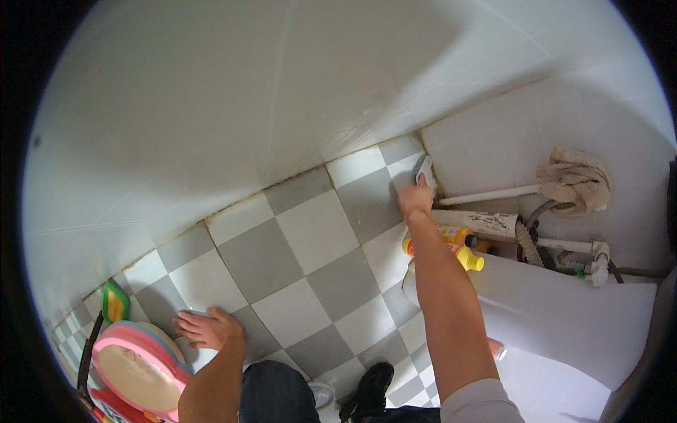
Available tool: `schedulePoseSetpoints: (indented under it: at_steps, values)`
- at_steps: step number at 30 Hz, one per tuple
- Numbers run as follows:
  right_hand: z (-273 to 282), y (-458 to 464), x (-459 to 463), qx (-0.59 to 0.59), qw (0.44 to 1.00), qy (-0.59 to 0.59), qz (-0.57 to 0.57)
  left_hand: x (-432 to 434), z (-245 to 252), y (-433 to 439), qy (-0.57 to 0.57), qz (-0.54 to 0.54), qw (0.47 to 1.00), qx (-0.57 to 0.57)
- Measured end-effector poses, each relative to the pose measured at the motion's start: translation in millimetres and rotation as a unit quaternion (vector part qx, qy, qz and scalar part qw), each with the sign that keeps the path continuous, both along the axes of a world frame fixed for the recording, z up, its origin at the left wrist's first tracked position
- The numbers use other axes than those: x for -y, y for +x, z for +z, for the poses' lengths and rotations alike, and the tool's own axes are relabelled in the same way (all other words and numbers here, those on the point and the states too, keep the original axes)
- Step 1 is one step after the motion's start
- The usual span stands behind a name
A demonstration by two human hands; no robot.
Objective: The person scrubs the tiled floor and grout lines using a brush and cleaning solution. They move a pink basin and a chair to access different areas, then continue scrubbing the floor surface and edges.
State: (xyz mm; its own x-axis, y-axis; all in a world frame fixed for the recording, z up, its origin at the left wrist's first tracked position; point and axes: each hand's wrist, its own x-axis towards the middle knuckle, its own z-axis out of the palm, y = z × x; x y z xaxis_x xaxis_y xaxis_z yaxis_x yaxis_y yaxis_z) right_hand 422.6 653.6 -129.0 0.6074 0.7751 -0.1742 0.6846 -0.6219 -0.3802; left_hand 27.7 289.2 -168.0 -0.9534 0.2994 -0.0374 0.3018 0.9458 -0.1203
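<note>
My right hand [417, 200] grips a white-backed scrub brush [424, 170] at the floor corner where the two tiled walls meet. The thumb lies along the brush's back, and its bristle side is mostly hidden. My left hand [210, 329] is spread, fingers apart and with nothing in it, over the grey and white checked tile floor [318, 246]. Whether that palm bears on the floor, I cannot tell. Close to its left stand pink and blue plastic basins [138, 373], tilted and stacked. Dark grime runs along the joint [296, 177] between wall and floor.
Yellow bottles [468, 259] stand under my right forearm, beside a white ceramic fixture [560, 306]. White pipes [489, 194], hoses and a beige cloth [576, 180] line the right wall. A green-and-yellow scrubber [115, 302] leans at the left wall. My black shoe [373, 388] is below.
</note>
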Motion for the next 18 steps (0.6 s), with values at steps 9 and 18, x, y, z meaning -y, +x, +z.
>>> schedulePoseSetpoints:
  at_steps: [9,18]
  values:
    - [11,-93,-8,-0.031,0.992,-0.026,0.117,-1,-3,-1,-0.004,-0.009,1.000,0.008]
    - [58,-65,-37,-0.187,0.982,-0.042,0.000,-3,4,-6,-0.013,0.001,1.000,0.006]
